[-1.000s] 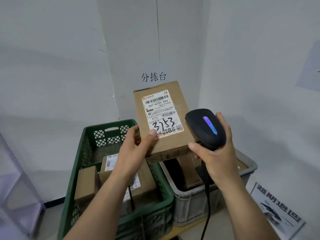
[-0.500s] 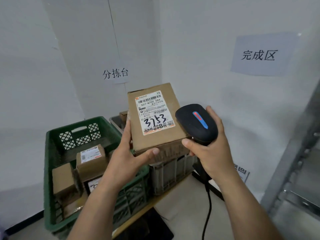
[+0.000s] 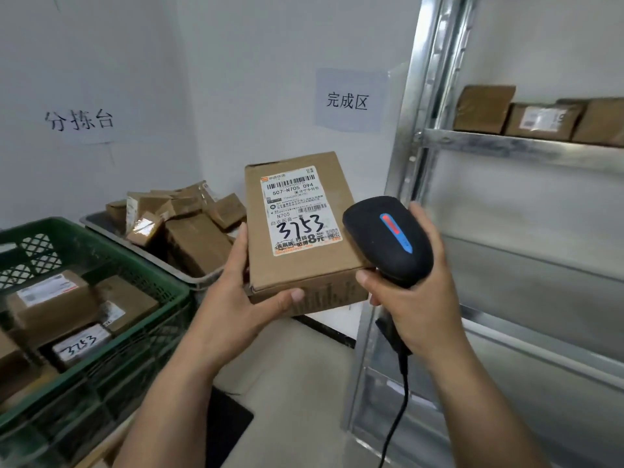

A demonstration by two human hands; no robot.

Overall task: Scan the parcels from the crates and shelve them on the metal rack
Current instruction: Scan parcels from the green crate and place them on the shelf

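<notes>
The left hand (image 3: 236, 298) holds the box (image 3: 297, 231) in the air, thumb on its front edge, fingers curled behind (label facing up). The right hand (image 3: 415, 292) grips the scanner (image 3: 388, 238) just beside it, near the rack (image 3: 422, 136).

Label (image 3: 299, 214) on the box (image 3: 304, 268) I'm holding reads 507-N705 094, then N705, with 3753 scrawled in marker and 8元 printed underneath. Up left of the box, a wall sign (image 3: 79, 121) says 分拣台. Up right of it, a second sign (image 3: 347, 101) says 完成区. Down left of the box, a small parcel (image 3: 81, 344) in the green crate (image 3: 101, 251) also says 3753.
</notes>
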